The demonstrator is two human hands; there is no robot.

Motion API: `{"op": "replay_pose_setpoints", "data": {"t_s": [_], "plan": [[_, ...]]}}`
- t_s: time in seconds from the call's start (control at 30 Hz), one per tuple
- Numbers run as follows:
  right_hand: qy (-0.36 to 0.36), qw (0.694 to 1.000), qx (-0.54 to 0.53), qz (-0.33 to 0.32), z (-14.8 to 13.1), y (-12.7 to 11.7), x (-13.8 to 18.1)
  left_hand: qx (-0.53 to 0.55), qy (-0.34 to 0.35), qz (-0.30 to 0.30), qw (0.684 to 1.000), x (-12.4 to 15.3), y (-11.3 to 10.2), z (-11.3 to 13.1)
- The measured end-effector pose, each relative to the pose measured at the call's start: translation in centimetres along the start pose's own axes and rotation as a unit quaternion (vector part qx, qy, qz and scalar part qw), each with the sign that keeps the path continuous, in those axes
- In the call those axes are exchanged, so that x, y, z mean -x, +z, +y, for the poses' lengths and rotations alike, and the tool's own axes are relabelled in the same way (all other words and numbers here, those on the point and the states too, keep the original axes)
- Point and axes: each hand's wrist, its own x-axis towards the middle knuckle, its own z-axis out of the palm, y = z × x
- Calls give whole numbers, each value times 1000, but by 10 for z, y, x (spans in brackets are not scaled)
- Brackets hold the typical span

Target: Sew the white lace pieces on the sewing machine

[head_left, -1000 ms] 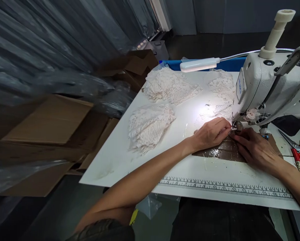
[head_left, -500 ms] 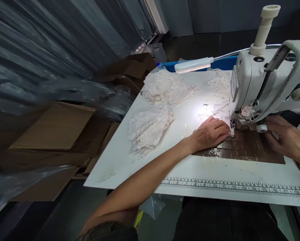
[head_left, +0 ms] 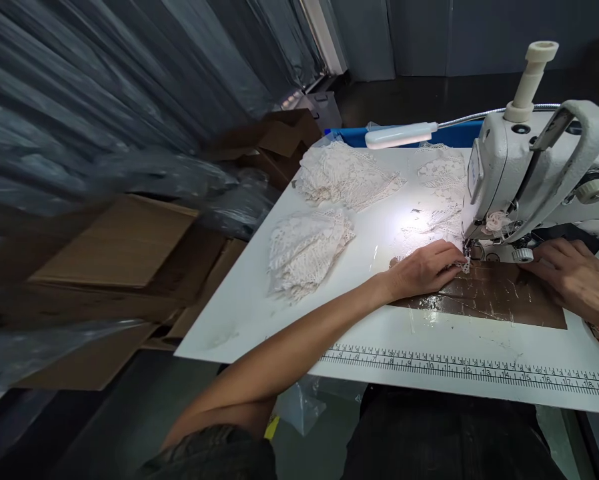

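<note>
My left hand's (head_left: 429, 270) fingers press together on white lace (head_left: 466, 267), at their tips beside the sewing machine's (head_left: 497, 167) foot. My right hand (head_left: 572, 273) curls over the brown sheet's (head_left: 504, 293) far end from my left; whether it grips anything, I can't tell.

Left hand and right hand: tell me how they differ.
The left hand touches white lace; no lace shows at the right hand. The left hand lies left of the white knob; the right hand lies mostly right of it, by the right end of the brown sheet. Both are bare.
</note>
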Motion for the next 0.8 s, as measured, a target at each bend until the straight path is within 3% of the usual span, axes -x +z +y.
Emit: {"op": "replay_pose_setpoints", "data": {"t_s": [0.07, 0.17, 0.37, 0.47, 0.6, 0.8], "plan": [[4, 999, -11, 36, -9, -1, -3, 46, -66, 7, 997, -3, -1, 0], [66, 991, -92, 64, -32, -4, -9, 137, -165, 6, 977, -9, -5, -1], [207, 966, -148, -43, -62, -2, -30, 274, -290, -22, 917, -17, -12, 1], [287, 944, -121, -111, -63, 4, -42, 335, -329, -16, 883, -18, -10, -1], [319, 929, -63, -177, -65, 12, -55, 406, -365, -5, 838, -18, -9, -4], [332, 916, -61, -219, -70, 15, -70, 414, -370, -10, 832, -17, -13, -6]]}}
